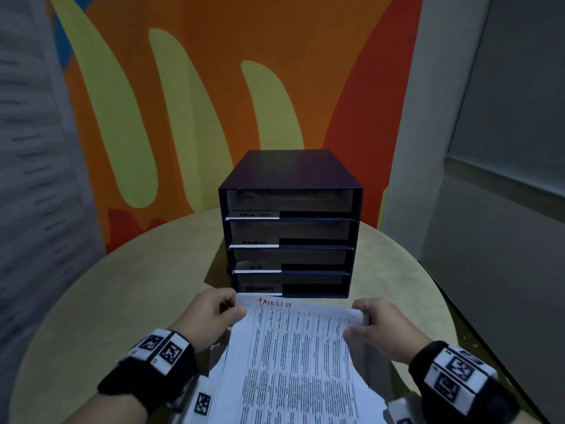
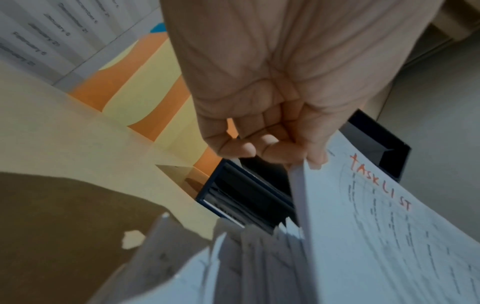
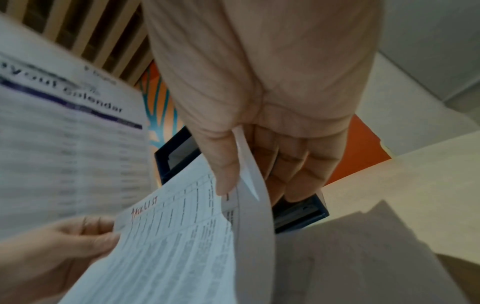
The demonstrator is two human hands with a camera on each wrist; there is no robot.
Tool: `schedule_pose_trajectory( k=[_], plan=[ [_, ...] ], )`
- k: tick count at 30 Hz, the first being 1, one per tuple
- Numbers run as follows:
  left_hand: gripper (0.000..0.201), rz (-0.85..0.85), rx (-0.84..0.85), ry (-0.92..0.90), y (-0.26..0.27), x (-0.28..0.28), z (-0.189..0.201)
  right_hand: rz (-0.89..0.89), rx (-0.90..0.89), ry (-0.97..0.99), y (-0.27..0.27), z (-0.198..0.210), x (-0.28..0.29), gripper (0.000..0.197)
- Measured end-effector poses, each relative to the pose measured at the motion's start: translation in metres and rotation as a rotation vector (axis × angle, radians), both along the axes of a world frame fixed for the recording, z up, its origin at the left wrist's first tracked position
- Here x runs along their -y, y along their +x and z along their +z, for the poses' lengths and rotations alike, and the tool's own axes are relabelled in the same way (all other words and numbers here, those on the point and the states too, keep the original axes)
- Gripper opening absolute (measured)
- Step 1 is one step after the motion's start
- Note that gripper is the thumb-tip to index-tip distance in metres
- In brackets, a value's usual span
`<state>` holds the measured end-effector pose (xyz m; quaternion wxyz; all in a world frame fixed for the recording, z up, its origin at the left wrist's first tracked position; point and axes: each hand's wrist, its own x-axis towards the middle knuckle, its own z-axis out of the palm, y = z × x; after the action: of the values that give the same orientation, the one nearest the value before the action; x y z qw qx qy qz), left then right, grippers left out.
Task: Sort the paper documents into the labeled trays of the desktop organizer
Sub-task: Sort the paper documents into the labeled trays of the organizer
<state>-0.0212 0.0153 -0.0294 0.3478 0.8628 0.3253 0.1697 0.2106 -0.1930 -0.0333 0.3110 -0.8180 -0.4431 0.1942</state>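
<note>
A printed sheet (image 1: 293, 347) headed "TASKLIST" in red is lifted off a loose stack of papers (image 2: 246, 257) near the table's front edge. My left hand (image 1: 214, 313) pinches its top left corner (image 2: 311, 162). My right hand (image 1: 370, 322) pinches the curled top right corner, thumb (image 3: 223, 164) on top, fingers beneath. Just beyond the sheet stands the dark blue desktop organizer (image 1: 290, 221) with several stacked trays, each with a white label at its left front. The top label (image 1: 255, 214) is too blurred to read.
The round beige table (image 1: 122, 286) carries the organizer at its centre. An orange and yellow painted wall (image 1: 198, 102) rises behind. A calendar sheet (image 3: 64, 133) hangs on the left. A grey wall and ledge (image 1: 504, 179) close the right side.
</note>
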Motion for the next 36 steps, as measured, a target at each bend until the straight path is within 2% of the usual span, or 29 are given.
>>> schedule_pose_trajectory(
  k=[3, 8, 11, 15, 19, 21, 25, 28, 32, 36],
  plan=[
    [0.025, 0.009, 0.051, -0.015, 0.001, 0.002, 0.005, -0.042, -0.194, 0.106, 0.004, 0.006, 0.002, 0.023],
    [0.018, -0.012, 0.113, -0.068, 0.003, 0.001, 0.008, -0.051, -0.371, 0.227, 0.005, 0.012, 0.003, 0.002],
    [0.018, -0.03, 0.206, -0.11, 0.006, 0.004, 0.011, -0.014, -0.535, 0.25, 0.002, 0.013, 0.004, 0.018],
    [0.019, 0.02, 0.363, -0.233, 0.013, 0.007, 0.016, -0.009, -0.583, 0.283, 0.001, 0.01, -0.001, 0.023],
    [0.015, 0.031, 0.435, -0.393, 0.017, 0.009, 0.022, -0.058, -0.59, 0.428, -0.001, 0.018, -0.004, 0.022],
    [0.02, -0.013, 0.487, -0.481, 0.017, 0.014, 0.032, -0.081, -0.589, 0.542, -0.004, 0.03, -0.004, 0.024],
    [0.033, -0.084, 0.634, -0.545, 0.016, 0.024, 0.057, -0.027, -0.49, 0.753, -0.012, 0.063, -0.003, 0.028],
    [0.04, -0.139, 0.705, -0.517, 0.017, 0.029, 0.068, 0.02, -0.444, 0.84, -0.015, 0.081, -0.004, 0.03],
    [0.047, -0.164, 0.707, -0.467, 0.021, 0.031, 0.064, 0.023, -0.436, 0.846, -0.017, 0.083, -0.008, 0.029],
    [0.043, -0.118, 0.679, -0.527, 0.023, 0.035, 0.044, -0.007, -0.499, 0.785, -0.018, 0.066, -0.008, 0.03]
  ],
)
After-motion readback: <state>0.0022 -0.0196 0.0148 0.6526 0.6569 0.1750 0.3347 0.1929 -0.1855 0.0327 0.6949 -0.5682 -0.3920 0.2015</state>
